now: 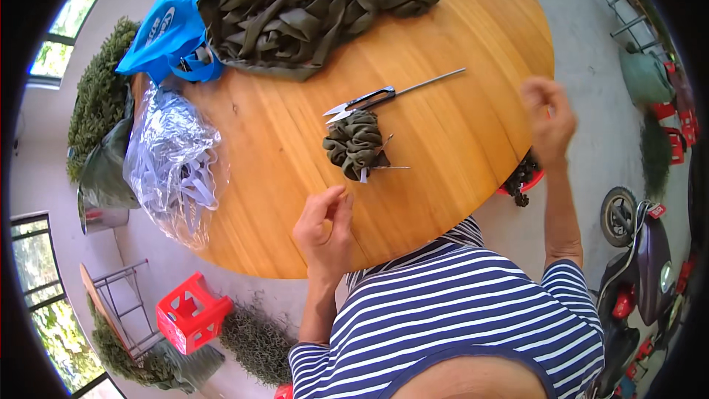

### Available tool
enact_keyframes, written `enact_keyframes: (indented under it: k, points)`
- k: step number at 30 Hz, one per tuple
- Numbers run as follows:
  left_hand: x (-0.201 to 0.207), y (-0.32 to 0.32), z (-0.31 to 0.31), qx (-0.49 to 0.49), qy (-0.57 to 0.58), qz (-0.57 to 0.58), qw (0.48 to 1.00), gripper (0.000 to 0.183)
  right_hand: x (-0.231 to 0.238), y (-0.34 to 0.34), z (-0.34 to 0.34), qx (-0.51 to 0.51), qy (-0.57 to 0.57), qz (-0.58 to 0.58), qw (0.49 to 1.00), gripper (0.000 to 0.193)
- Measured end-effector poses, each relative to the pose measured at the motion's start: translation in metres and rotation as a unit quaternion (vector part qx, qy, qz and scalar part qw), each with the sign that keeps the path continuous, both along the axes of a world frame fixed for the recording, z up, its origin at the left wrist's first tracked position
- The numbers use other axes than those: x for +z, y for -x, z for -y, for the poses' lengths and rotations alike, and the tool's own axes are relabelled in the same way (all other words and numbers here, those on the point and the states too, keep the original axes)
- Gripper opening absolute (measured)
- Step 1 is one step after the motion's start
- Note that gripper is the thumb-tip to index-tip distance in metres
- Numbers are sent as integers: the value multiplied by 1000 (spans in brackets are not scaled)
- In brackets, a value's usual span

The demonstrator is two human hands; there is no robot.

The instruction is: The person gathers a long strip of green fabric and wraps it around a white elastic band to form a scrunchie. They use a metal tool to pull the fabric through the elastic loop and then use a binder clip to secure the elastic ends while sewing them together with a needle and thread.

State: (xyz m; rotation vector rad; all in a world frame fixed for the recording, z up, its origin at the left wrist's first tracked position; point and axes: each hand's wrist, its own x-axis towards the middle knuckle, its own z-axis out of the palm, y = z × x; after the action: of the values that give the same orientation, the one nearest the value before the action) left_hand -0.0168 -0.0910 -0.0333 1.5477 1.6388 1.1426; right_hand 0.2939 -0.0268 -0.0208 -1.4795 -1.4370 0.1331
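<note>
A dark olive gathered fabric bundle, like a scrunchie (353, 140), lies near the middle of the wooden table (281, 148). A small white tag (363, 175) shows at its lower edge, and a thin pin-like piece (391, 168) sticks out to the right. Just beyond it rest thread snips (362, 102), blades apart, touching or nearly touching a thin metal rod (430, 82). My left hand (326, 230) is closed in a pinch at the near edge, just below the bundle. Raised off the table's right edge, my right hand (550, 120) has curled fingers, slightly blurred. What either pinch holds cannot be made out.
Olive fabric strips (295, 15) heap at the far side, beside a blue bag (166, 37). A clear plastic bag (173, 155) of pale strips hangs over the left edge. Under the right edge is a red container (535, 179) with dark pieces. A red stool (190, 313) stands left.
</note>
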Motion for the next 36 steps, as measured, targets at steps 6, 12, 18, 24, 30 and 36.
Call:
enact_keyframes:
  k: [6,12,18,24,30,36]
  points:
    - [6,3,-19,-88,-178,-177,964,29,13,118,4,352,47,201,913,55]
    - [7,15,-45,-243,-236,-310,888,38,-3,118,-2,339,115,187,915,66]
    - [7,9,-71,-313,-248,-279,873,25,-17,116,-7,369,114,128,913,66]
    - [55,2,-81,-314,-237,-265,880,11,1,111,-7,419,218,-96,876,44]
    - [44,6,-60,-296,117,172,932,8,18,122,-4,360,221,-139,896,26]
    - [19,25,-35,-272,323,407,810,10,3,137,3,371,79,3,925,14]
